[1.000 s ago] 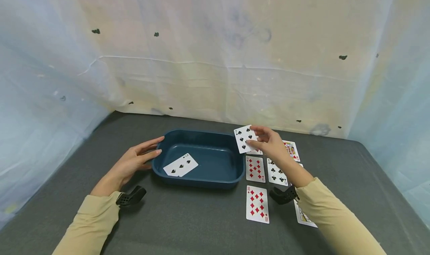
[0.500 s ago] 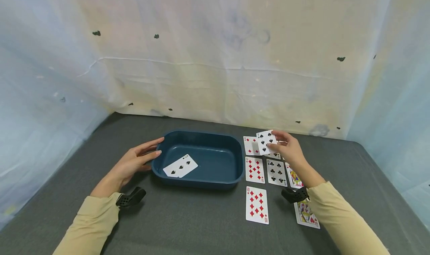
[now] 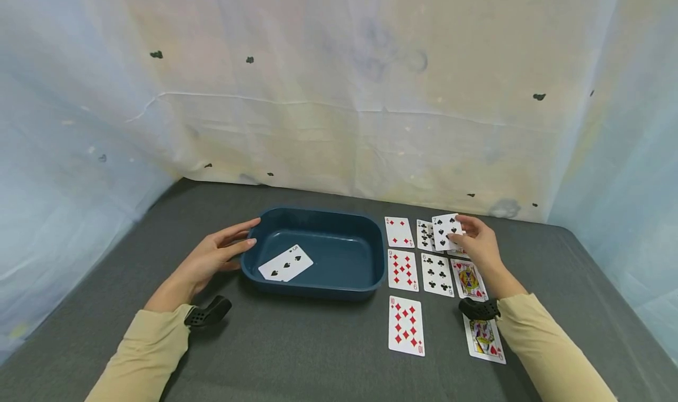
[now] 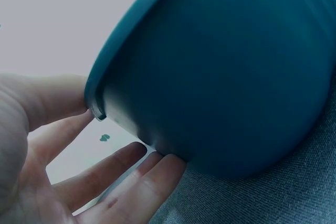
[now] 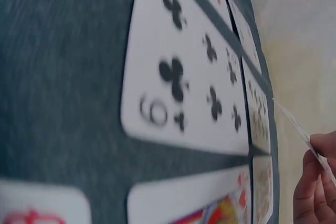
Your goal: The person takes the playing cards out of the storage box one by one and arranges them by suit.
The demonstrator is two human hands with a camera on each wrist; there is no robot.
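My right hand pinches a playing card, the seven of spades, between thumb and fingers. Seen edge-on in the right wrist view, the card stands tilted over the far row. It overlaps a nine of clubs and a red-marked card in the head view. At the left end of a dark blue tray, my left hand rests its extended fingers on the wall. The left wrist view has fingertips at the tray's outer side. A three of spades lies face up inside.
Right of the tray, face-up cards lie in rows on the dark grey cloth: a four of diamonds, nine of diamonds, six of clubs, ten of diamonds and queen of hearts. A pale curtain hangs behind.
My right hand has carried the seven of spades rightward from the tray's right rim, past the four of diamonds, to the far row's right part. The left hand has stayed at the tray.
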